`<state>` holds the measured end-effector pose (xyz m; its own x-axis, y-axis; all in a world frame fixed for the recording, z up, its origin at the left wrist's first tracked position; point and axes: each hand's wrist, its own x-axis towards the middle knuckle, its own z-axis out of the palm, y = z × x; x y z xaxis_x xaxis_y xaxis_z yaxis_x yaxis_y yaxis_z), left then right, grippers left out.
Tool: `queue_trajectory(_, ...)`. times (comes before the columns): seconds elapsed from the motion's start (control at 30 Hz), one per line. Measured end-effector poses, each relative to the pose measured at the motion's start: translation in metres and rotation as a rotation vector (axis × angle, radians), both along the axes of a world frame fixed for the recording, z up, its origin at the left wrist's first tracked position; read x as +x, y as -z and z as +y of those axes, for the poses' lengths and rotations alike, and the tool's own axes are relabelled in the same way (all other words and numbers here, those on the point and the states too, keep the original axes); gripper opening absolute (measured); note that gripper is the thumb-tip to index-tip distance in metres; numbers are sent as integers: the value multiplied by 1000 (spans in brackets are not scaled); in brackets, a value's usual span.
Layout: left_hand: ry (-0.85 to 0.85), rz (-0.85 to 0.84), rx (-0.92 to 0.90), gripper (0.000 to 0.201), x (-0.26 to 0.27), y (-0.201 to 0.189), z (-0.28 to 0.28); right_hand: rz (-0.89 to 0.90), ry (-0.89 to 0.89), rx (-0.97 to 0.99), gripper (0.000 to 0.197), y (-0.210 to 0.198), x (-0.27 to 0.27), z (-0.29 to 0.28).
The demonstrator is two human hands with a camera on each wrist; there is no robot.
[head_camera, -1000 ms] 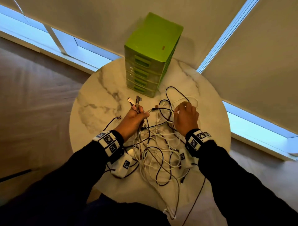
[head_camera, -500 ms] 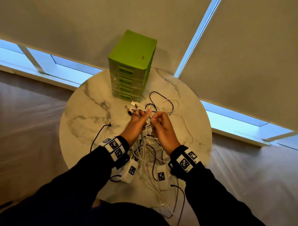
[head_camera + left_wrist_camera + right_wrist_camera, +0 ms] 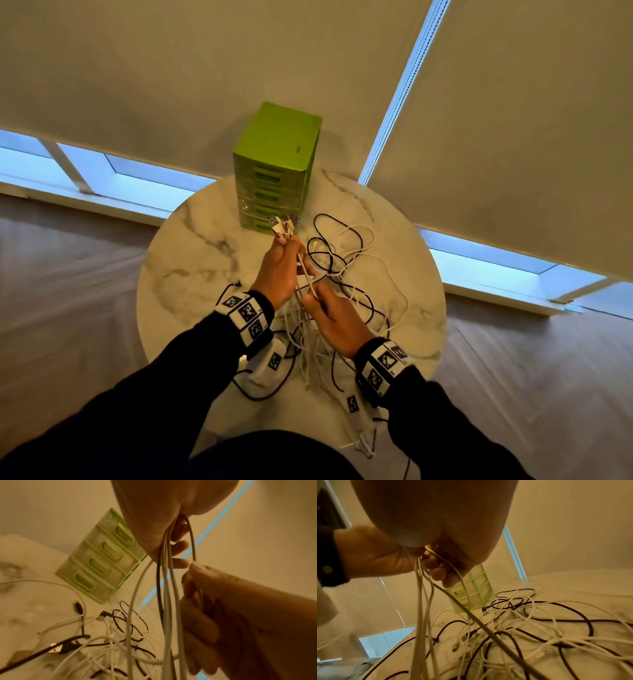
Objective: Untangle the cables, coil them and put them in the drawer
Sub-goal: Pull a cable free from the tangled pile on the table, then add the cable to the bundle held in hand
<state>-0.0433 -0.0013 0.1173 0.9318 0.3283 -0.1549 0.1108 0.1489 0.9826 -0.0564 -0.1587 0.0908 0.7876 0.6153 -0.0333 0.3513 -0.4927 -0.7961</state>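
Note:
A tangle of white and black cables [image 3: 346, 274] lies on the round marble table [image 3: 191, 260]. My left hand [image 3: 281, 267] is raised above it and grips a bundle of cable ends, whose plugs [image 3: 282, 228] stick up past its fingers. The strands [image 3: 167, 601] hang from that fist down to the pile. My right hand [image 3: 329, 315], just below and nearer me, pinches one white strand [image 3: 193, 545] of the bundle between thumb and fingers. A green four-drawer box [image 3: 277, 171] stands at the table's far edge, all its drawers closed.
Loose black and white loops [image 3: 539, 615] spread to the right of the hands, with several plugs [image 3: 485, 609] near the drawer box. Roller blinds [image 3: 513, 137] and low windows lie behind the table. Some cables hang off the table's near edge [image 3: 363, 448].
Both hands have risen from the pile. The right hand left the loops at the right, came to the left hand's bundle, then slid down a strand towards me.

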Motion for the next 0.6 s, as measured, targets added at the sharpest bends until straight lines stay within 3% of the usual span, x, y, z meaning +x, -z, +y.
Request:
queue_trajectory(0.13, -57, -81, -172, 34, 2, -27, 10, 194, 1, 4, 39, 1, 1, 14)
queue_trajectory(0.27, -143, -152, -315, 30, 13, -60, 48, 281, -76, -343, 68, 26, 8, -3)
queue_trajectory(0.33, -155, -167, -323, 30, 18, -73, 70, 312, -14, -374, 63, 46, 13, -24)
queue_trajectory(0.43, -77, -146, -181, 33, 13, -75, 82, 164, 107, -308, 35, 39, 29, -37)
queue_trajectory(0.5, 17, -87, -42, 33, 7, -65, 76, 20, 226, -275, 37, 20, 44, -31)
queue_trajectory(0.6, 119, 24, 48, 35, 0, -46, 61, -98, 386, -54, 39, -15, 59, -9)
